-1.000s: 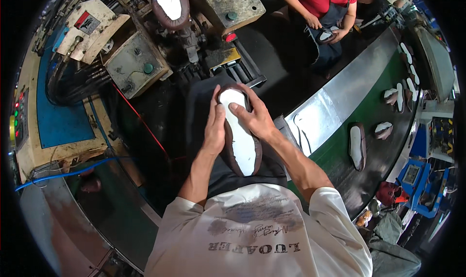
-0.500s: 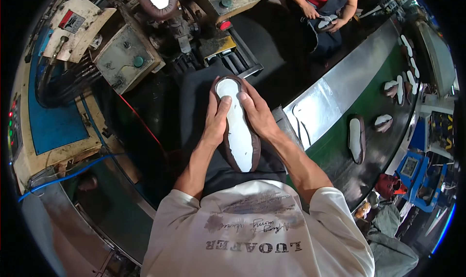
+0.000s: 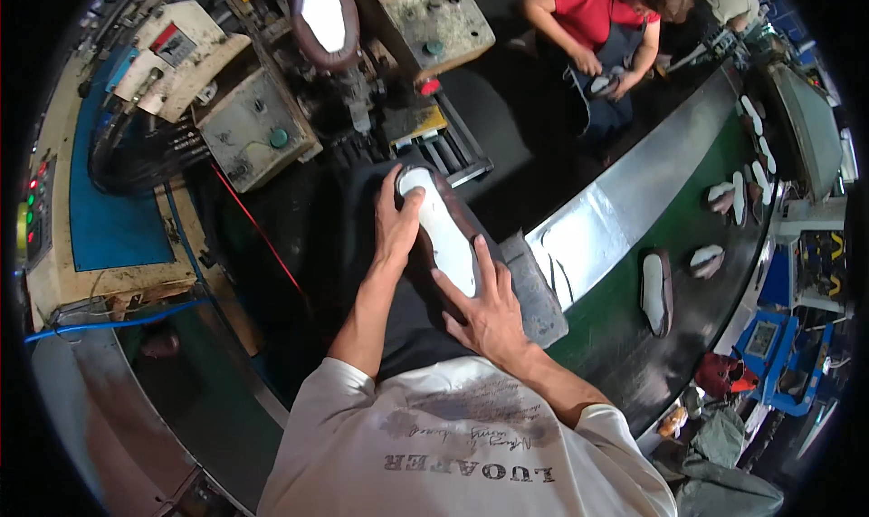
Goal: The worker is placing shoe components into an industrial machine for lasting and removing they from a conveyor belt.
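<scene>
Brown material with a white sole face covers the shoe upper [image 3: 436, 220], which lies above the person's dark-clothed lap, its far end slanting left. The left hand [image 3: 396, 229] grasps that far end, thumb on the white face. Over the near end, the right hand [image 3: 493, 316] spreads its fingers; I cannot tell whether it clasps the edge. Right of it, another upper [image 3: 656, 292] lies on the green conveyor belt [image 3: 593, 340]. Far right, a co-worker [image 3: 593, 14] holds a shoe piece [image 3: 602, 84].
</scene>
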Tool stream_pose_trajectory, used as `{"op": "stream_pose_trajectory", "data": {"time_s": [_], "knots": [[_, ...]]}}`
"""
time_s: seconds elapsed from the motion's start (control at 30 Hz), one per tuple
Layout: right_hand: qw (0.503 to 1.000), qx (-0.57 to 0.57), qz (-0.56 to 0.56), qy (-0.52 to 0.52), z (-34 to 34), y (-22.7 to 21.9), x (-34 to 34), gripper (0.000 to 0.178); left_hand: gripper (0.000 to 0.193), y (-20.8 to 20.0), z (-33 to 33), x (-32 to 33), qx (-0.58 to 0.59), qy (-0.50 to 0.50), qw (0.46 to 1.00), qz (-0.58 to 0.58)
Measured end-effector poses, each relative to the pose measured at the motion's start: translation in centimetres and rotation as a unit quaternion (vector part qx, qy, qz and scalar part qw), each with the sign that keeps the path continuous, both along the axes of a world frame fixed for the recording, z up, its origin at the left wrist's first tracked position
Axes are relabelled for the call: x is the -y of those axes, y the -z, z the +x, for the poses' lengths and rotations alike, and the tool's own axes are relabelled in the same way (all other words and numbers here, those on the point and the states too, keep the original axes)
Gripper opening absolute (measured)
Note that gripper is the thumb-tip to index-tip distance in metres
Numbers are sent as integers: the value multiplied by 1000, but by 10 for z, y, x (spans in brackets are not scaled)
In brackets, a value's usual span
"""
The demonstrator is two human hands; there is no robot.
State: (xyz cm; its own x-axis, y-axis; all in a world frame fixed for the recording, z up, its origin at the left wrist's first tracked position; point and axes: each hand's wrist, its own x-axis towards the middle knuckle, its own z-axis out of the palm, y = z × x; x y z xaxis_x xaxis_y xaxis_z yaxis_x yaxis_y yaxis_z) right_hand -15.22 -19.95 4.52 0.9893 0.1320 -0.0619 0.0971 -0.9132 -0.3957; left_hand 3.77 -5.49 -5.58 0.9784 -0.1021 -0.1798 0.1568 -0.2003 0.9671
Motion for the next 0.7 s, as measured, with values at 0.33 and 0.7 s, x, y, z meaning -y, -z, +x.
{"op": "stream_pose_trajectory", "data": {"time_s": [0.33,0.7], "knots": [[998,17,26,-46,8,5,28,65,28,-14,36,-14,207,81,968,120],[978,101,164,74,81,-48,74,54,77,-113,280,-87,3,-38,931,-364]]}}
